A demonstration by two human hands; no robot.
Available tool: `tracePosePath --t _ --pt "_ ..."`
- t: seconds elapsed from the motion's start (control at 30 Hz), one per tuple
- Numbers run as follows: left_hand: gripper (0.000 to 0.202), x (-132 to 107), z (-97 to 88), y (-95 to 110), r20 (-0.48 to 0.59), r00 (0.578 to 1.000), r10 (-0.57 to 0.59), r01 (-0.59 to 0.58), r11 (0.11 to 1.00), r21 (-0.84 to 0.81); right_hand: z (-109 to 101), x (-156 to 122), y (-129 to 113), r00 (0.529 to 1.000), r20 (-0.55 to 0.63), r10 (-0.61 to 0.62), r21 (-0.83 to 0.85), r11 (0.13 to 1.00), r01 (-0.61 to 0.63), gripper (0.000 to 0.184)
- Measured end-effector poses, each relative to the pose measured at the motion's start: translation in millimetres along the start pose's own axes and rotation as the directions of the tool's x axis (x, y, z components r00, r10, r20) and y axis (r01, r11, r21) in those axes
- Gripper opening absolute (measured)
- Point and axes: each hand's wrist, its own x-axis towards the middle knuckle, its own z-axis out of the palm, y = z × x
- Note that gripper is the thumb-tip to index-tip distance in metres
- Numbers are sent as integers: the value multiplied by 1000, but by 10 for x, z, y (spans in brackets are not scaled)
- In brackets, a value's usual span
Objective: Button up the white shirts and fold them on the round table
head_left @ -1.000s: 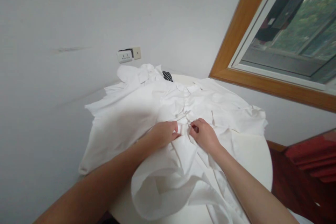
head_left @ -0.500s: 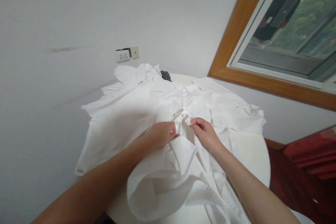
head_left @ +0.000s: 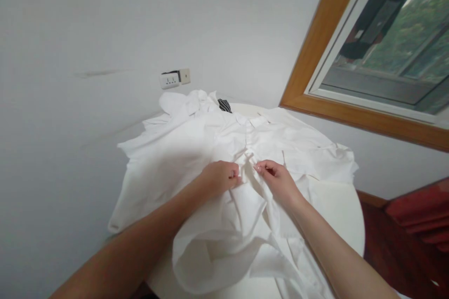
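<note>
A white shirt (head_left: 175, 159) with a collar at its far end lies spread over a round white table (head_left: 345, 215). Its front is parted in the middle, and the near part hangs in loose folds. My left hand (head_left: 222, 175) pinches the cloth on the left side of the gap. On the other side, my right hand (head_left: 277, 177) grips the right edge of the front between thumb and fingertips. Whether a button is under my fingertips I cannot tell.
Behind the shirt lies a black-and-white striped cloth (head_left: 224, 105). A wall socket (head_left: 170, 80) sits on the white wall. To the right are a wood-framed window (head_left: 326, 107) and a red cloth (head_left: 421, 210) above the dark red floor (head_left: 386, 238).
My left hand has shifted slightly, and both hands still hold the cloth. The gap between the shirt's two edges looks a little narrower. The camera view has moved slightly.
</note>
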Motion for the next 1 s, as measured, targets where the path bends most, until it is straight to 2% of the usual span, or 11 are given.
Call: tracePosePath --t 0.13,0.23,0.3,0.4,0.5,0.73,1.0 --pt "23 39 80 -7 -20 999 34 -38 956 -292 81 -31 -32 1000 -3 -27 34 999 27 25" --pt "17 105 175 -71 49 997 67 -27 823 -567 125 -37 -24 999 17 -43 2 999 43 26" --pt "14 141 209 -101 100 993 66 17 748 -664 128 -33 -13 999 1 -40 -21 999 40 27" --pt "16 155 197 -95 181 983 36 103 706 -701 108 -30 -9 999 -14 -29 -45 999 29 27" --pt "23 137 153 -59 230 972 47 135 688 -713 83 -38 -28 999 -20 -34 -75 997 33 26" --pt "32 145 174 -51 256 965 57 160 646 -746 56 -52 -46 998 20 -53 -106 993 55 25" --pt "33 169 232 -72 261 962 76 170 583 -794 25 -40 4 998 42 -52 -90 994 56 24"
